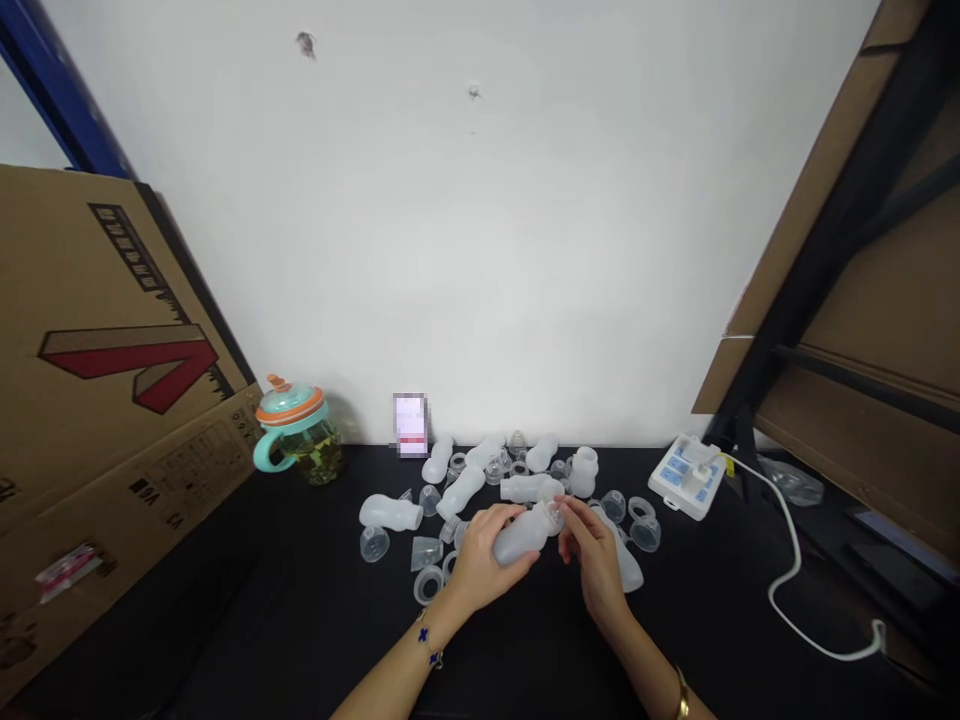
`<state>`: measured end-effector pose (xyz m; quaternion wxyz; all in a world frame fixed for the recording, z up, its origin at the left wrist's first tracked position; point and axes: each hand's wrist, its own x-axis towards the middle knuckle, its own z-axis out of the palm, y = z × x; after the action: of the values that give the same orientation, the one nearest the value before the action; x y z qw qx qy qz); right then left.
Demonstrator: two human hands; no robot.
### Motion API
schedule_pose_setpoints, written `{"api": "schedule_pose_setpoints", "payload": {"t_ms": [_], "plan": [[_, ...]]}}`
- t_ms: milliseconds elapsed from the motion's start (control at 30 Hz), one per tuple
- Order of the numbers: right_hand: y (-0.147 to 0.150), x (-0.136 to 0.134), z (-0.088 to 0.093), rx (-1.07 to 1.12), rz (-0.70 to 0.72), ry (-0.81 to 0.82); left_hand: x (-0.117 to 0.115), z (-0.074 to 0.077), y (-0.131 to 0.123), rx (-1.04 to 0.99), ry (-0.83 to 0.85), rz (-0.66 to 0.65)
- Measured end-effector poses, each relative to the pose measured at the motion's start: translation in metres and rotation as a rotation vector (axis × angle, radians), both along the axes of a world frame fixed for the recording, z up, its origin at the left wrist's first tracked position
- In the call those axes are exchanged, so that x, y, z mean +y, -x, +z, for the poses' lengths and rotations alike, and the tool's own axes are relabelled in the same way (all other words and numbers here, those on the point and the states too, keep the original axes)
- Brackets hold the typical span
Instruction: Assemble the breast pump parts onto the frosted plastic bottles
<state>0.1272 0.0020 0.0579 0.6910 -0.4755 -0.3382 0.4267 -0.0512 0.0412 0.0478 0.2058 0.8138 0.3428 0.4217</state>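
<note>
My left hand is wrapped round a frosted white baby bottle, tilted with its neck up to the right. At its mouth sits a small clear piece, pinched by the fingers of my right hand; its exact kind is hard to make out. Just behind my right hand lies another frosted bottle, partly covered. Around both hands are more bottles, such as one lying left and one upright. Clear domed caps and ring collars are scattered among them.
On the black table, a lidded teapot stands left beside a large cardboard box. A lit screen leans on the wall. At right lies a power strip with a white cable.
</note>
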Motion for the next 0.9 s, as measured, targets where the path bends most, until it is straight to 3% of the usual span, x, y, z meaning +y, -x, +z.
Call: {"api": "schedule_pose_setpoints", "payload": {"t_ms": [900], "plan": [[0.0006,0.0000,-0.0003,0.008,0.010,-0.007,-0.0010,0.0013,0.0010,0.006,-0.040,0.017]]}}
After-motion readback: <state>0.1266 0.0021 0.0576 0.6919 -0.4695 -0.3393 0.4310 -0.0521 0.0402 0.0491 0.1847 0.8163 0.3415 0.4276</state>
